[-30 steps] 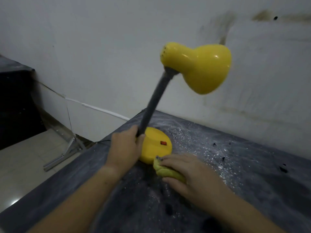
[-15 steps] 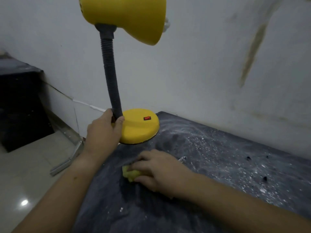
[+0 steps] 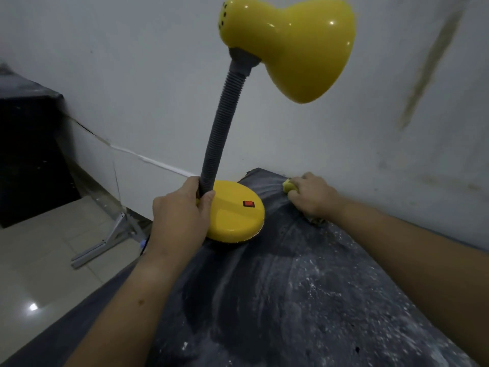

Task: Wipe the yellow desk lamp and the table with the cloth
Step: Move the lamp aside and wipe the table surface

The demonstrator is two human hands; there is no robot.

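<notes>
Dusty counter (image 3: 304,300) against a wall (image 3: 132,75). Left hand (image 3: 180,210) grips the upright lamp (image 3: 221,128) just above its base (image 3: 238,218). Right hand (image 3: 312,197) clutches the cloth (image 3: 287,186) at the far corner, right of the base; unwiped dust lies toward the person

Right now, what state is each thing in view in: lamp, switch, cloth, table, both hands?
table: dusty, with wiped streaks.
yellow desk lamp: upright at the table's corner, neck curved, shade tipped down; lit or not, cannot tell.
red switch: position unreadable.
left hand: grips the neck at the base.
cloth: bunched, pressed on the table by the wall.
right hand: holds the cloth.
</notes>
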